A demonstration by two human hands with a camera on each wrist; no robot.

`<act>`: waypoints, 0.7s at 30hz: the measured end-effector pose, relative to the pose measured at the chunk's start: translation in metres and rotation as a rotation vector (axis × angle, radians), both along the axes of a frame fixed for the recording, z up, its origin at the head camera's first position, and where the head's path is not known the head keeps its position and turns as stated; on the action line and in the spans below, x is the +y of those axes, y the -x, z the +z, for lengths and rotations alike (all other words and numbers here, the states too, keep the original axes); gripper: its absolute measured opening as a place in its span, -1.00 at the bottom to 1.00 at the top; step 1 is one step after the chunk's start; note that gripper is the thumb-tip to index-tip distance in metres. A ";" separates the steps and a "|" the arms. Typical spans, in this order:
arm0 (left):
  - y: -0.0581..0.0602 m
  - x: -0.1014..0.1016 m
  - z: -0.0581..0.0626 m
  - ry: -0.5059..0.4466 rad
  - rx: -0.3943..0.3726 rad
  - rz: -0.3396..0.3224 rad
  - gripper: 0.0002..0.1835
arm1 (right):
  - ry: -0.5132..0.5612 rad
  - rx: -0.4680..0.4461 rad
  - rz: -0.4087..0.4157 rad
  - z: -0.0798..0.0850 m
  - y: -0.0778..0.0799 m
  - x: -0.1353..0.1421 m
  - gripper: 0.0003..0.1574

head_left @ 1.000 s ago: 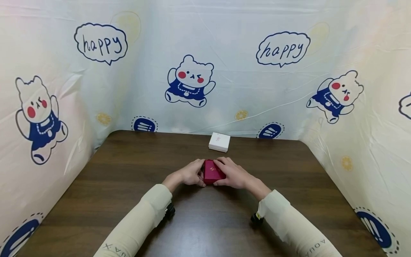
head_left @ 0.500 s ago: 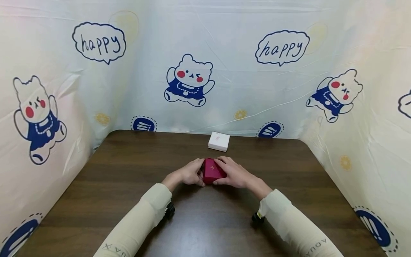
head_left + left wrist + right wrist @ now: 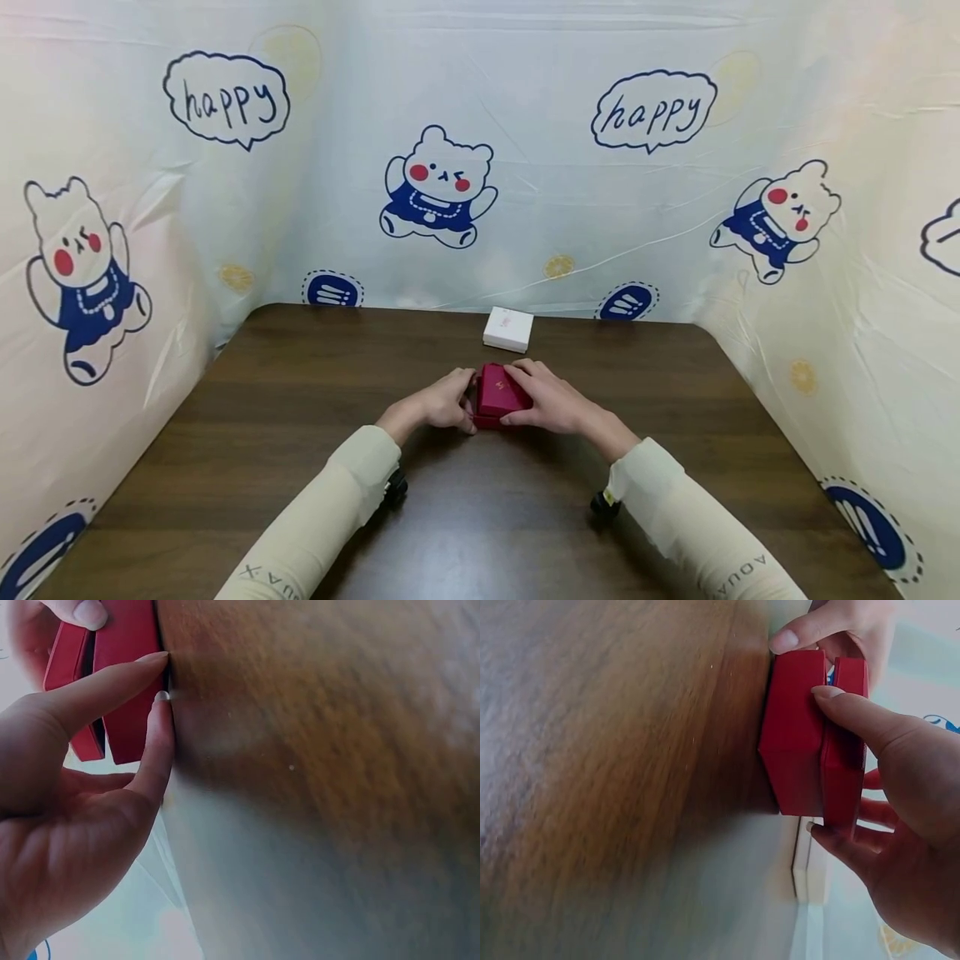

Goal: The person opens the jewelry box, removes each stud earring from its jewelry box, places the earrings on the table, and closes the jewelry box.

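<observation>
A small red gift box stands on the wooden table in the head view, its lid (image 3: 501, 387) raised and shifted slightly right off the base (image 3: 486, 422). My left hand (image 3: 447, 402) holds the base from the left, thumb at the near side, low by the table. With thumb and fingers at opposite sides, my right hand (image 3: 551, 400) grips the lid. In the right wrist view a narrow dark gap separates lid (image 3: 844, 780) and base (image 3: 795, 712). The left wrist view shows the same gap. What the box contains is hidden.
Behind the red box, near the far edge of the brown table (image 3: 337, 350), lies a white box (image 3: 508, 330). A printed cloth (image 3: 540, 217) with cartoon bears hangs along the back and both sides.
My right hand has lifted the lid a little and moved it rightward, so more of the red base shows. My left hand stays at the base. The head view has shifted slightly.
</observation>
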State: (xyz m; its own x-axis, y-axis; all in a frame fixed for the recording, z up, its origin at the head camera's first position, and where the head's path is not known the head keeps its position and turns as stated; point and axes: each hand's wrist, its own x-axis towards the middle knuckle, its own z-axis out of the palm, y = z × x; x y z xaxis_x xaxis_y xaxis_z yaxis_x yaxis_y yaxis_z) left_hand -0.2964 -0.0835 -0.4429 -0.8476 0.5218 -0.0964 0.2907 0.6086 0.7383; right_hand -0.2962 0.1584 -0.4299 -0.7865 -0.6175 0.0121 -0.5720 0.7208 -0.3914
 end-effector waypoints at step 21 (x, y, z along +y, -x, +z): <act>0.004 0.004 -0.001 0.082 0.058 -0.018 -0.06 | 0.028 -0.050 -0.083 0.000 -0.003 0.023 0.10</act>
